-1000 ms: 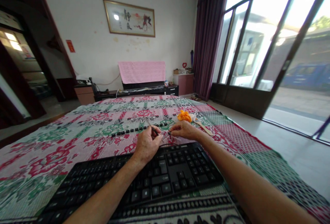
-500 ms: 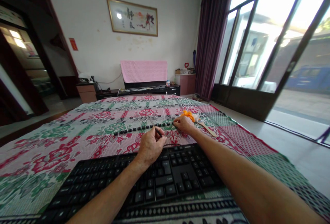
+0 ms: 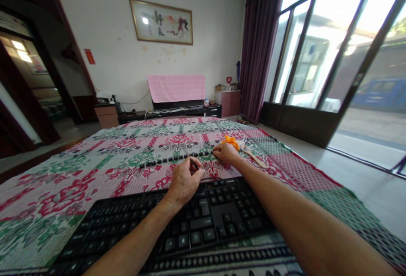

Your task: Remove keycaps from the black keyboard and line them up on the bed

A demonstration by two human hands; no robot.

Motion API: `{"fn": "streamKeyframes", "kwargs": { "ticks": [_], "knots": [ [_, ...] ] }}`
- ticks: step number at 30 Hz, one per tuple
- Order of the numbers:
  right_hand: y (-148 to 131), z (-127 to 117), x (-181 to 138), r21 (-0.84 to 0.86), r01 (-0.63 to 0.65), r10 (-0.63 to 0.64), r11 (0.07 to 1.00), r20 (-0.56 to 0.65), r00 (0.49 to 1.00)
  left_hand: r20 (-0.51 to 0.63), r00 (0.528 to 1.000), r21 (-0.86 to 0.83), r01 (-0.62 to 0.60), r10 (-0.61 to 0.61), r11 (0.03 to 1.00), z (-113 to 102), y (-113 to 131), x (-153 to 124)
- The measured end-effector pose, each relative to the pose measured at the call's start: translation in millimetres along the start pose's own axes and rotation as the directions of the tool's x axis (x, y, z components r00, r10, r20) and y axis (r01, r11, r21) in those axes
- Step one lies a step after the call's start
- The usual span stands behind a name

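Observation:
A black keyboard (image 3: 203,224) lies on the patterned cloth, below and between my forearms. Above its back edge, my left hand (image 3: 186,178) is closed around a slim tool with a dark handle (image 3: 194,164); its thin tip points away from me, and I cannot make out its exact kind. A row of small black keycaps (image 3: 170,159) runs across the cloth beyond the keyboard. At the row's right end, my right hand (image 3: 226,153) has its fingers pinched down on a keycap, mostly hidden by the fingertips.
Just beyond my right hand lies a bright orange cloth (image 3: 232,141), with a flat wooden-handled brush (image 3: 253,157) beside it. The floral cloth (image 3: 69,187) covers the table. Farther off stand a low black cabinet and a pink towel (image 3: 176,88) over a screen-like shape.
Both hands stay almost in place, the left on the slim tool and the right at the row's end. The view has shifted very slightly.

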State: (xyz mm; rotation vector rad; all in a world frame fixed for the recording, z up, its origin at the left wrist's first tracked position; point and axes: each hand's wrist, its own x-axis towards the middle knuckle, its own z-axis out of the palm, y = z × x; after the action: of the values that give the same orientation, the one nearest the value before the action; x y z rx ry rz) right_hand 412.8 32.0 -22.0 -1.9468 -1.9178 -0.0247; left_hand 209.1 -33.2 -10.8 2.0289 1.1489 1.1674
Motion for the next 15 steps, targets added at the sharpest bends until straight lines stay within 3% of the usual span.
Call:
{"fn": "streamKeyframes", "kwargs": {
  "ticks": [15],
  "knots": [
    [4.6, 2.2, 3.1, 0.027, 0.022, -0.021, 0.999, -0.015, 1.0, 0.005, 1.0, -0.026, -0.003, 0.004, 1.0, -0.2, 2.6, -1.3]
  ]
}}
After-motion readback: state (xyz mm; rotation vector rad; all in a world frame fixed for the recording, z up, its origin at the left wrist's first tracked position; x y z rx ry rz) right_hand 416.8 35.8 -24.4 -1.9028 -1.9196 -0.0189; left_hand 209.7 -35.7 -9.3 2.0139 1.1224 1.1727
